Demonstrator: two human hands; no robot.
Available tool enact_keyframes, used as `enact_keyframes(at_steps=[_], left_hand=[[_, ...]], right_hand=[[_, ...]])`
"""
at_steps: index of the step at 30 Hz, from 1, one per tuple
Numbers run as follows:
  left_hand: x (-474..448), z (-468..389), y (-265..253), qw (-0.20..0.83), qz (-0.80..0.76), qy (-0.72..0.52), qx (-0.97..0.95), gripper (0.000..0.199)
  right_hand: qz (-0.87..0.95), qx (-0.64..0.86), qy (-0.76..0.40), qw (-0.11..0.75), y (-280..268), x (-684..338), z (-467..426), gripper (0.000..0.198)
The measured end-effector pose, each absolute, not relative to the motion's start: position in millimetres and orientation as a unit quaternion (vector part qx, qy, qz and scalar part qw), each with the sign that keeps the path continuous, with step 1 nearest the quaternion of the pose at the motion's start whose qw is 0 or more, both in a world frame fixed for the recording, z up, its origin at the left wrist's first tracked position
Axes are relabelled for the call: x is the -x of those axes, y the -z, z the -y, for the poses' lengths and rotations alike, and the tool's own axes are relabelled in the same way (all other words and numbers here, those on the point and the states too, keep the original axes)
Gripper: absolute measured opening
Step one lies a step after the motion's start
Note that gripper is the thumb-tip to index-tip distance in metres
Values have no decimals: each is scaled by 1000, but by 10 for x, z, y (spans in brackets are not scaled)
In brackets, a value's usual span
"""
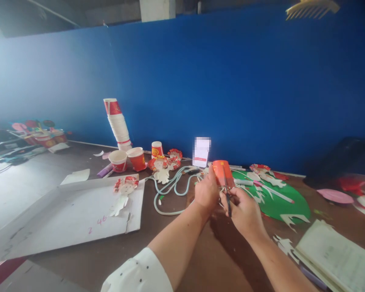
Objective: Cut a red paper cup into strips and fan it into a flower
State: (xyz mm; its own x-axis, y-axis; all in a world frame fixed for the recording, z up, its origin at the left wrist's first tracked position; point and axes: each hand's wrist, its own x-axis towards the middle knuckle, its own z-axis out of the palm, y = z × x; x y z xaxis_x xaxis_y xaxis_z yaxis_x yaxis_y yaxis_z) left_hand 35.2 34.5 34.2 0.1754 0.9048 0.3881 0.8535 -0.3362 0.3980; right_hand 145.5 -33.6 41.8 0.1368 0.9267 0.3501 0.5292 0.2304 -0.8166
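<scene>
i have both hands up on my feed, mid-table, just in front of the blue partition. left hand is closed around the left side of the red cup, so that one is holding. right hand is curled narrow around the dark-handled scissors, blades pointing up and overlapping the cup's front from my view; i can't tell how far they cut in. cup sits between the hands, just in front of the lit phone, which stands upright near the partition. left arm has a white dotted sleeve. right of the cup i get a green sheet with white paper scraps and a capped-looking marker across it. a pale cable loops on the brown table left of the hands. further left, i log a tall leaning cup stack, more red-and-white cups near it, and a white board carrying a paper figure with a red frilled top. open notebook at near right, pink oval piece beyond it, mostly plain, near some blurred red stuff.
</scene>
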Motion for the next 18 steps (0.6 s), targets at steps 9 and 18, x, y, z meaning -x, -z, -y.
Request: enact_keyframes(at_steps=[9,18], left_hand=[[-332,-338,-387,54,-583,-260,-768,76],[-349,-370,-324,25,-576,-264,-773,72]], right_hand=[[602,584,-259,478,-498,-1402,365,27],[549,580,-331,502,-542,-1422,339,30]])
